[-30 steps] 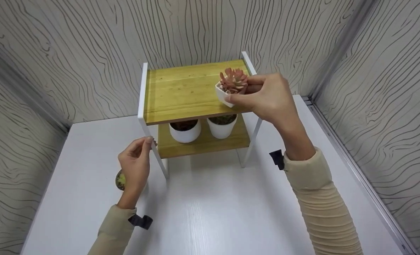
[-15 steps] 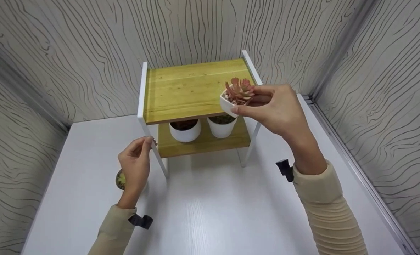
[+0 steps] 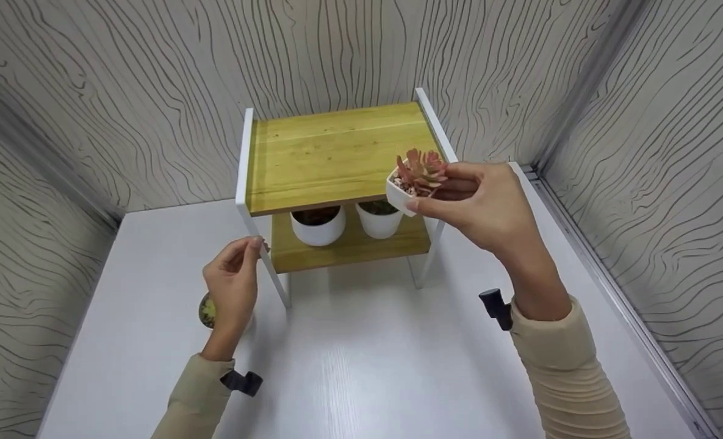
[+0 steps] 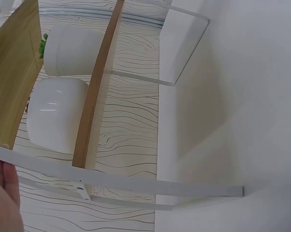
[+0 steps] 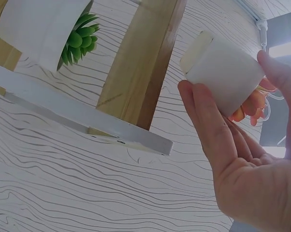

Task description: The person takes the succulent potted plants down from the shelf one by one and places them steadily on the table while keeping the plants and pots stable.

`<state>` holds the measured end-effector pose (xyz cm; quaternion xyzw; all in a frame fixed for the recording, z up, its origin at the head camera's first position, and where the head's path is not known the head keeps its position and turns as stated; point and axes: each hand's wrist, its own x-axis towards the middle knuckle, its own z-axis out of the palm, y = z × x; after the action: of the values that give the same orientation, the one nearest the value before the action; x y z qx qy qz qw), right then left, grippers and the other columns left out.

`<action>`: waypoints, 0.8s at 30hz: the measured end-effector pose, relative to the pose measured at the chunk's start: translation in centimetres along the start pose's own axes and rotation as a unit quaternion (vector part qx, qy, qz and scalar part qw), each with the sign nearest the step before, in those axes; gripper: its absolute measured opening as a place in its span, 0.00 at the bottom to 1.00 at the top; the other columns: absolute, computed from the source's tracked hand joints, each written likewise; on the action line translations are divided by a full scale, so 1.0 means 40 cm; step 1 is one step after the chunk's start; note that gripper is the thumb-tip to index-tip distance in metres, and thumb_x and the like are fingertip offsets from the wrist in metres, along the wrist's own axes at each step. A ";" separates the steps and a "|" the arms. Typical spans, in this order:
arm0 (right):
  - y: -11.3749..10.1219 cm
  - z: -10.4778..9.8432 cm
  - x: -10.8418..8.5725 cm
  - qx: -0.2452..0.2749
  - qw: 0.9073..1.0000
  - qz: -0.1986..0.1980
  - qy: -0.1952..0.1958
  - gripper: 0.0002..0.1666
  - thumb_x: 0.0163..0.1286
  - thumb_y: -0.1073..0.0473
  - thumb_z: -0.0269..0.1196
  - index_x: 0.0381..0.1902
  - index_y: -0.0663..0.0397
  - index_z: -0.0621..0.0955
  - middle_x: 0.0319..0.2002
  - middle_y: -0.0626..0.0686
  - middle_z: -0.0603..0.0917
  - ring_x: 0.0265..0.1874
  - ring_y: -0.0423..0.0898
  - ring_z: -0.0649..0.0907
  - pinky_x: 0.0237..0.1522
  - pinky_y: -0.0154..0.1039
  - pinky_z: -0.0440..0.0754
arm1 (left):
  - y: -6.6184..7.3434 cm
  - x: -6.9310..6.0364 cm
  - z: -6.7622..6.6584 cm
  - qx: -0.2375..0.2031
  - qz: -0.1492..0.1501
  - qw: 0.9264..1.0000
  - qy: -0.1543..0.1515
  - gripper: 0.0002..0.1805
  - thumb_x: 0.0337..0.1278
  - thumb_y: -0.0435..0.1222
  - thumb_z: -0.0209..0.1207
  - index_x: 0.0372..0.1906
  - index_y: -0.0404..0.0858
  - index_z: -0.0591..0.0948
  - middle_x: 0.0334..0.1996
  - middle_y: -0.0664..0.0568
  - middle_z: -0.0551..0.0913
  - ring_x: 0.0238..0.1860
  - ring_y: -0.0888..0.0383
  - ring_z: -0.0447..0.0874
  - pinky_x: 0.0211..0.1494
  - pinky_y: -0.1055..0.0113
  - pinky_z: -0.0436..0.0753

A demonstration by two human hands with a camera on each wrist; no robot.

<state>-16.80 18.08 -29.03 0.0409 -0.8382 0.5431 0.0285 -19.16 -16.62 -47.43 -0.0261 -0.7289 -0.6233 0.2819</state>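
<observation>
A small white angular pot with a red succulent [image 3: 421,171] is held in my right hand [image 3: 489,204], thumb on one side and fingers on the other. It is in front of the right end of the wooden-topped shelf rack [image 3: 337,152], raised off the board, as the right wrist view [image 5: 227,72] also shows. My left hand [image 3: 233,277] pinches the rack's white left front post [image 3: 266,259]; in the left wrist view its fingers [image 4: 11,181] reach behind that post. Two white pots, a rounder one [image 3: 318,228] and a tapered one [image 3: 379,222], stand on the lower board.
Another potted plant [image 3: 207,310] stands on the white table [image 3: 349,366], partly hidden behind my left wrist. Wood-grain patterned walls [image 3: 337,55] close in the back and both sides. The upper board's front edge overhangs the lower pots.
My right hand has carried the potted succulent off the upper board's right side, toward me and slightly right. My left hand stays at the post.
</observation>
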 end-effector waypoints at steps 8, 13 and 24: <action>0.005 0.003 -0.023 0.001 1.000 -0.002 -0.010 0.29 0.55 0.51 0.83 0.53 0.54 0.89 0.45 0.56 0.94 0.44 0.42 0.93 0.45 0.31 0.90 | -0.002 -0.002 0.000 -0.009 -0.009 1.000 0.007 0.10 0.73 0.32 0.62 0.45 0.29 0.89 0.37 0.64 0.90 0.39 0.68 0.89 0.48 0.77 0.88; 0.012 0.004 -0.038 0.001 1.000 0.002 -0.012 0.29 0.55 0.51 0.83 0.53 0.53 0.89 0.45 0.55 0.94 0.43 0.42 0.93 0.45 0.32 0.90 | 0.001 -0.005 0.003 0.001 -0.014 1.000 0.007 0.10 0.74 0.33 0.63 0.46 0.30 0.89 0.38 0.67 0.89 0.39 0.68 0.88 0.49 0.78 0.87; 0.050 0.006 -0.048 0.007 1.000 0.011 -0.017 0.32 0.56 0.54 0.82 0.57 0.58 0.87 0.48 0.58 0.93 0.46 0.43 0.93 0.47 0.31 0.90 | -0.005 0.000 0.002 -0.018 -0.006 1.000 0.002 0.09 0.72 0.32 0.63 0.44 0.27 0.88 0.37 0.60 0.90 0.38 0.67 0.89 0.47 0.77 0.87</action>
<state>-15.09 18.73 -31.12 0.0411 -0.8350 0.5487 0.0082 -19.28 -16.60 -47.61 -0.0254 -0.7170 -0.6385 0.2787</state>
